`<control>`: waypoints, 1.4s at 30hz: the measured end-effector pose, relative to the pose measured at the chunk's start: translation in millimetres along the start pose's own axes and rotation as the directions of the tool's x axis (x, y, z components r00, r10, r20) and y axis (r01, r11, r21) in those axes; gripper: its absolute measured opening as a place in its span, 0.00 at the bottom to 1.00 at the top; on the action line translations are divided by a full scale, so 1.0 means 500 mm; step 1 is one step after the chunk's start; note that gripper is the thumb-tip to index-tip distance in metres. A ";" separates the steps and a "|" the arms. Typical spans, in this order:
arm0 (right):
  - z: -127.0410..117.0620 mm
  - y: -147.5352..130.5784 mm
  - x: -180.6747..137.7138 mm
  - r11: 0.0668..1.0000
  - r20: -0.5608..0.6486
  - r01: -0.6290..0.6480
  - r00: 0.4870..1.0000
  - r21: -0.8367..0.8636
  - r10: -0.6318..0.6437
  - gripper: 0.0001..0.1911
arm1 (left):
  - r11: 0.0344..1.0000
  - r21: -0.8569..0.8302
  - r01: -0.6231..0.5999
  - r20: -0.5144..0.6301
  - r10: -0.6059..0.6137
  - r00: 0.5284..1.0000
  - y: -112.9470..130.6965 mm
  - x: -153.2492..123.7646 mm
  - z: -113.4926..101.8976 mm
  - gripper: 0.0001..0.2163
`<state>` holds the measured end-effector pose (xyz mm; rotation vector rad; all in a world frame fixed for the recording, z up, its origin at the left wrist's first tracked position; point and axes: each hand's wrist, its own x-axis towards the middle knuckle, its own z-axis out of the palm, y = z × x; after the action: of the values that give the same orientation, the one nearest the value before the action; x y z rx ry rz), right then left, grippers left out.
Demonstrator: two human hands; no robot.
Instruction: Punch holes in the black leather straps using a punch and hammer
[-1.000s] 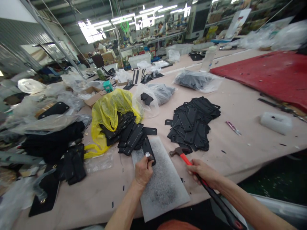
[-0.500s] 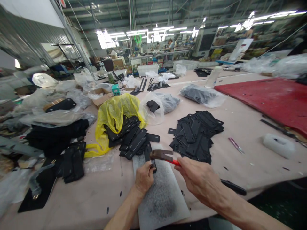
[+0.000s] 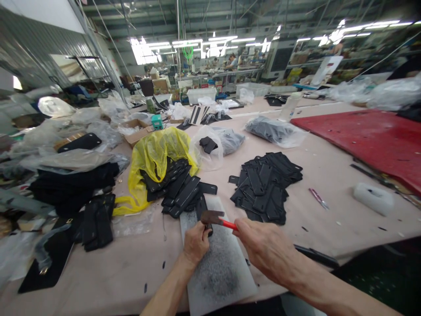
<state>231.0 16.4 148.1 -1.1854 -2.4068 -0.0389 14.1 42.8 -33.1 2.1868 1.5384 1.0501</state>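
- Workshop table (image 3: 329,175), pale pink and crowded with bags and black cut pieces, carries a white board (image 3: 220,267) at its near edge, with rows of other tables under strip lights behind.
- On that board the left hand (image 3: 196,242) is closed in a fist around a short metal punch. The punch's bright top showed above the fist a second ago and is now hidden under the hammer head.
- The right hand (image 3: 263,248) grips the hammer (image 3: 215,217) high on its red neck, and the black handle trails out behind the wrist.
- The change: a second ago the hammer lay low and off to the right of the board. It has since swung across, and its head now sits right at the top of the left fist, lower than half a second ago.
- As a judgement, the blow is landing or about to land. Whether the head touches the punch cannot be told.
- Under the fist lies one black strip (image 3: 201,205), its far end pointing up the board.
- Just beyond, a heap of strips (image 3: 179,188) spills from a yellow bag (image 3: 154,153).
- To the right, well apart, lie a second pile (image 3: 266,184) and a red mat (image 3: 368,136).
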 end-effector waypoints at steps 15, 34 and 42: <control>0.100 0.051 -0.074 0.772 0.138 -0.526 0.847 0.357 0.514 0.17 | 0.996 -0.088 -0.005 -0.019 0.003 1.000 -0.016 -0.009 0.007 0.07; 0.271 -0.005 -0.004 0.880 0.296 -0.417 0.890 0.227 0.346 0.10 | 0.934 -0.272 0.231 0.033 -0.230 0.973 -0.008 0.010 -0.016 0.12; 0.290 0.004 -0.001 0.863 0.354 -0.466 0.854 0.195 0.381 0.11 | 0.848 -0.316 0.427 -0.032 -0.459 0.888 -0.015 0.019 -0.024 0.14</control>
<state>176.9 48.9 17.6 -1.6564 -2.2287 0.6447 2.2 51.9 -25.4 1.4929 1.6878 1.1615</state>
